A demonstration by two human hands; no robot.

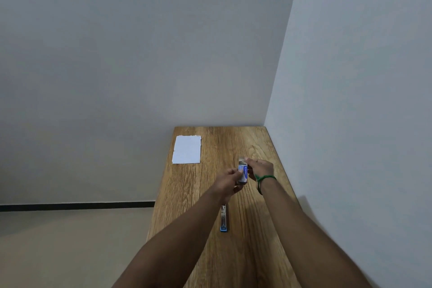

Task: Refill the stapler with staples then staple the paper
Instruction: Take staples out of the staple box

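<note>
A small blue and white staple box (243, 172) is held up above the wooden table (254, 241). My left hand (228, 181) grips its near end and my right hand (260, 168) pinches its far end, where a grey inner part sticks out. The stapler (224, 218), metal with a blue tip, lies on the table below my left forearm, its far end hidden by that arm. A white sheet of paper (187, 149) lies flat at the table's far left corner.
The narrow table stands in a corner, with a white wall along its right side and another behind it. Its left edge drops to a beige floor. A green band circles my right wrist (264, 179).
</note>
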